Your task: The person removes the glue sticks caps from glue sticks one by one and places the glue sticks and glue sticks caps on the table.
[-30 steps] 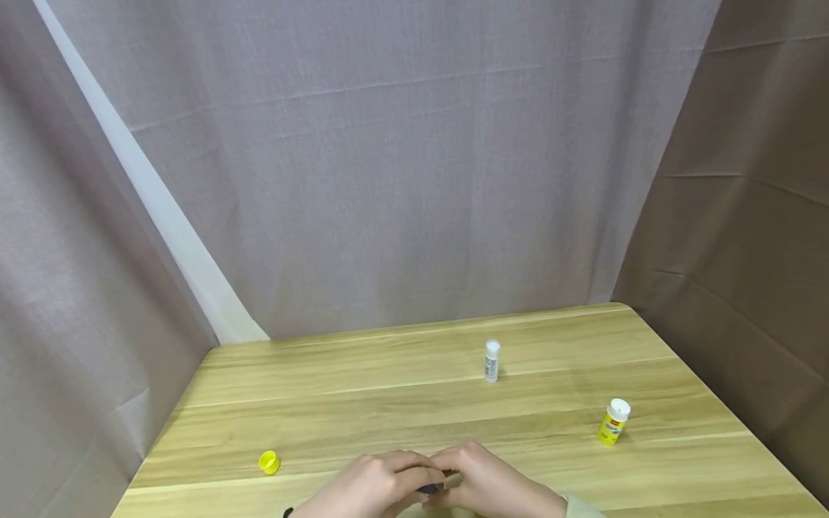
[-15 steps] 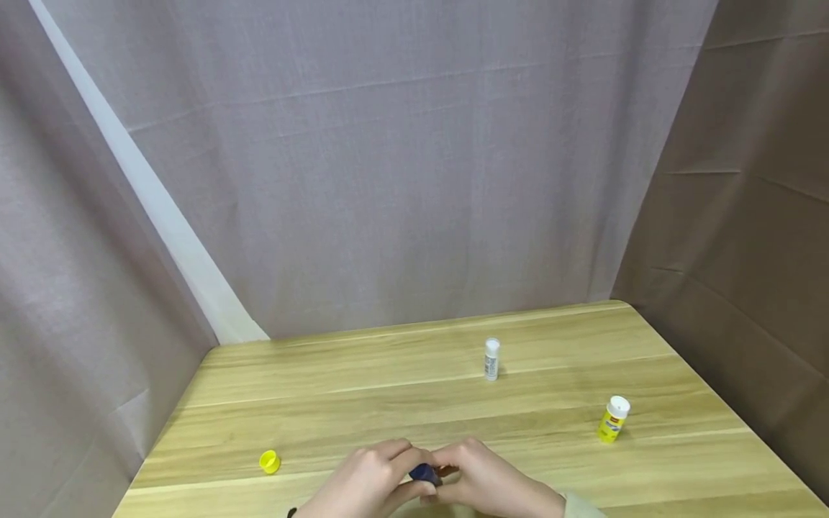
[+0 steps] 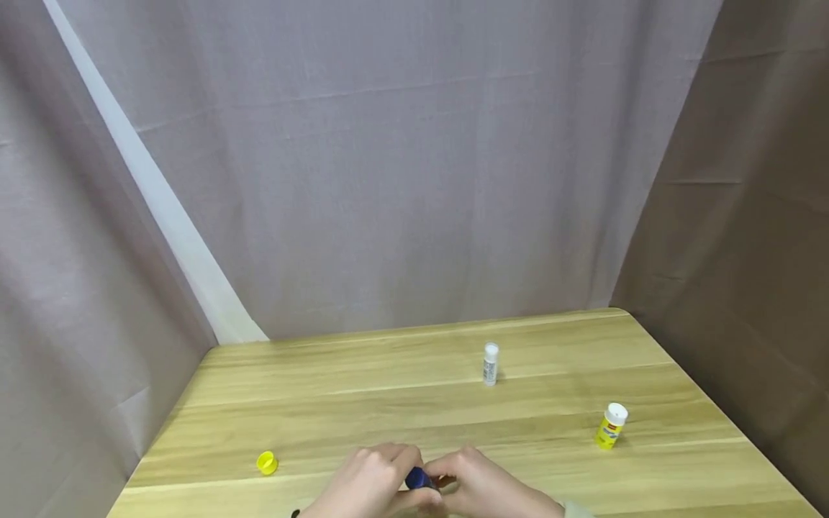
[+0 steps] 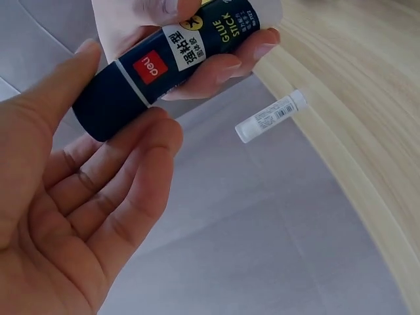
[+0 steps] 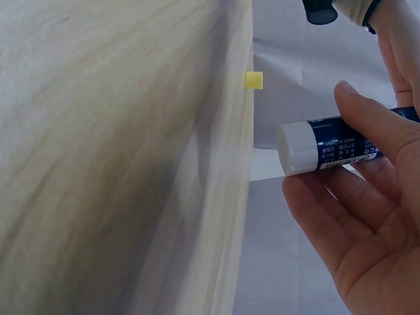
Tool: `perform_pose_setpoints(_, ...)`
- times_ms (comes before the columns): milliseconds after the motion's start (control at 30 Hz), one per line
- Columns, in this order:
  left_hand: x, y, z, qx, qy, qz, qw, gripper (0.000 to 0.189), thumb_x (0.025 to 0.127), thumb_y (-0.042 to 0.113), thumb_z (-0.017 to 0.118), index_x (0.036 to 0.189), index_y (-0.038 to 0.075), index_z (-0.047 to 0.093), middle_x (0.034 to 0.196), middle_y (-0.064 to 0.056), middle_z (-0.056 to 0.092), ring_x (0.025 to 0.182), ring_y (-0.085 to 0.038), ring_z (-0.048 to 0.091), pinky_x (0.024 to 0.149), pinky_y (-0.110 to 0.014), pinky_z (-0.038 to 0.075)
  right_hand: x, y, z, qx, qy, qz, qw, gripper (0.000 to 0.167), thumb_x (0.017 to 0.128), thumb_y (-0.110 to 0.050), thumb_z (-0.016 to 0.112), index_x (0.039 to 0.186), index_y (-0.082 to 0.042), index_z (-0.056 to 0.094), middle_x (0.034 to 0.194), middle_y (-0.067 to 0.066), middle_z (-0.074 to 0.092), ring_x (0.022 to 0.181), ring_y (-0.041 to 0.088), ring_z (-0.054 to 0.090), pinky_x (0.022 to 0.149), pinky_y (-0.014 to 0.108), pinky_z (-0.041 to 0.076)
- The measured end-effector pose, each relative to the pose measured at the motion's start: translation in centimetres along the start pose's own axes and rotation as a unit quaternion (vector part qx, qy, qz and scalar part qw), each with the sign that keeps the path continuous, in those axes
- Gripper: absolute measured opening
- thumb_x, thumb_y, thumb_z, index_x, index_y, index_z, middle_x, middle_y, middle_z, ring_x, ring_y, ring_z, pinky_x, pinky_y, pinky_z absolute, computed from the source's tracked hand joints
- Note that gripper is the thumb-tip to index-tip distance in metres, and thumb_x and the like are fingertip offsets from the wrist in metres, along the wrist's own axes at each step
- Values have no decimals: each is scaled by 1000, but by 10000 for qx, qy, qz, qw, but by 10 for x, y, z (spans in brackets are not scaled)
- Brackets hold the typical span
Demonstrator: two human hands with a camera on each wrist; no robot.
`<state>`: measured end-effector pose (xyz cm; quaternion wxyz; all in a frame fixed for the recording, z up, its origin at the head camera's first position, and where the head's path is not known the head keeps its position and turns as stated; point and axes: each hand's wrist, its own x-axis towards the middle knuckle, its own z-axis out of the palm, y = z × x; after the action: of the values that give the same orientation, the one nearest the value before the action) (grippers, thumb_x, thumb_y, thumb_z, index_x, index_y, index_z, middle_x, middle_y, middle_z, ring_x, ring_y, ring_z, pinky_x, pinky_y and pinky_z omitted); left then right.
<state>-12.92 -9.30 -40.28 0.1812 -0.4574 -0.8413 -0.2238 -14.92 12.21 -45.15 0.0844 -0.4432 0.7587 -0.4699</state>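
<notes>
Between my two hands is a dark blue glue stick [image 4: 147, 69] with a white base end, held level above the front of the table. The right hand [image 3: 482, 485] grips its body near the white end, thumb on one side and fingers on the other. At the opposite end, my left hand [image 3: 372, 480] pinches the plain blue cap [image 4: 111, 102] between thumb and fingertips. The cap sits against the body, with a pale ring at the joint. In the head view the hands hide most of the stick, leaving only the blue end showing.
Standing at the back of the wooden table [image 3: 363, 417] is a slim white tube [image 3: 491, 363]. A yellow glue stick with a white top [image 3: 611, 426] stands at the right. At the left lies a small yellow cap [image 3: 267, 462]. Grey curtains [image 3: 388, 180] enclose the table.
The blue cap end, mostly covered by the left fingers a second ago, now shows between the hands. The left fingers have shifted back around it; the right hand has barely moved.
</notes>
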Motion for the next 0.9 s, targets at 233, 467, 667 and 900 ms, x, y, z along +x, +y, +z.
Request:
perform_pose_setpoints(233, -1, -2, 0, -33, -2, 519, 9986, 25, 91, 39, 74, 98, 16, 68, 91, 10, 65, 79, 6, 56, 67, -3, 43, -2, -2, -2, -211, 42, 63, 9997, 16, 95, -20, 71, 109, -12, 75, 105, -6, 74, 94, 2, 68, 79, 18, 55)
perform_pose_setpoints(467, -3, -3, -8, -505, -791, 1005, 9905, 24, 92, 14, 76, 115, 11, 70, 110, 6, 67, 101, -2, 62, 85, -6, 45, -5, -2, -1, 414, -19, 359, 9985, 17, 94, -26, 74, 110, -21, 76, 105, -14, 73, 95, 1, 68, 81, 22, 56)
perform_pose_setpoints(667, -4, -4, -15, -680, -1253, 912, 9856, 24, 94, 7, 71, 118, 10, 70, 112, 5, 68, 104, -1, 63, 85, -5, 45, -6, -1, 2, 886, -115, 440, 9950, 13, 94, -25, 73, 107, -22, 76, 104, -15, 74, 97, 4, 68, 82, 25, 57)
perform_pose_setpoints(900, -2, -3, -17, -744, -1355, 902, 9839, 19, 95, 8, 70, 113, 14, 72, 108, 9, 68, 99, 5, 61, 82, -5, 45, -7, 0, 2, 766, -187, 283, 9965, 12, 95, -25, 72, 107, -21, 75, 103, -17, 73, 97, 3, 68, 82, 24, 57)
